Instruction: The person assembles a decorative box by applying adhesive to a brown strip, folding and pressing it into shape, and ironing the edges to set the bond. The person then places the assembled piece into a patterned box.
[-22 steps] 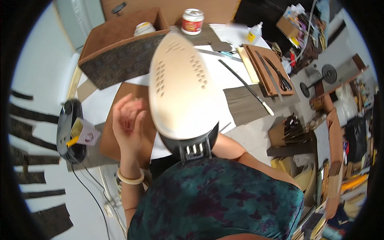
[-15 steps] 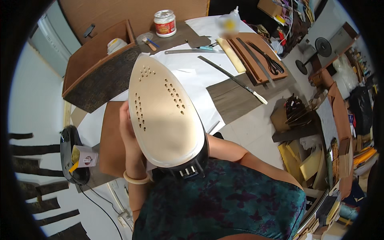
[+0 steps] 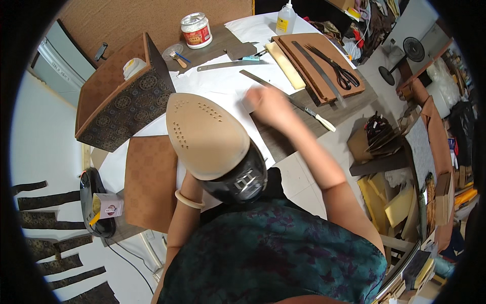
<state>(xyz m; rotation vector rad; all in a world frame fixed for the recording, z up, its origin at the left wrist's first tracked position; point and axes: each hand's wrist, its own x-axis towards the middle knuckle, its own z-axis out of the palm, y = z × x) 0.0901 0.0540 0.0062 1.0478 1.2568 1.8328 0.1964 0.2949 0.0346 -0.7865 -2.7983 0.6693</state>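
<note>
An iron (image 3: pixel 210 137) is held up before me, its pale soleplate with rows of steam holes facing me and its black heel (image 3: pixel 243 180) toward my chest. My left forearm (image 3: pixel 185 223), with a cream bangle (image 3: pixel 190 199) at the wrist, runs up behind the iron; that hand is hidden, but the iron rests in its grip. My right hand (image 3: pixel 271 105) is off the iron, stretched over the white paper (image 3: pixel 215 83) near the blade of a white-handled knife (image 3: pixel 324 122). Motion smears its fingers, and nothing can be made out in them.
A patterned open box (image 3: pixel 126 109) stands at the far left, with a brown panel (image 3: pixel 150 182) nearer. Beyond are a jar (image 3: pixel 196 31), a brush (image 3: pixel 178 60), a metal ruler (image 3: pixel 230 65) and a squeeze bottle (image 3: pixel 286 20). Scissors (image 3: pixel 347 78) lie on brown boards (image 3: pixel 298 44). The iron's base (image 3: pixel 96 190) sits left.
My right hand has come out from behind the iron and swung forward over the table. The iron has dropped lower and tilted, showing more of its black heel.
</note>
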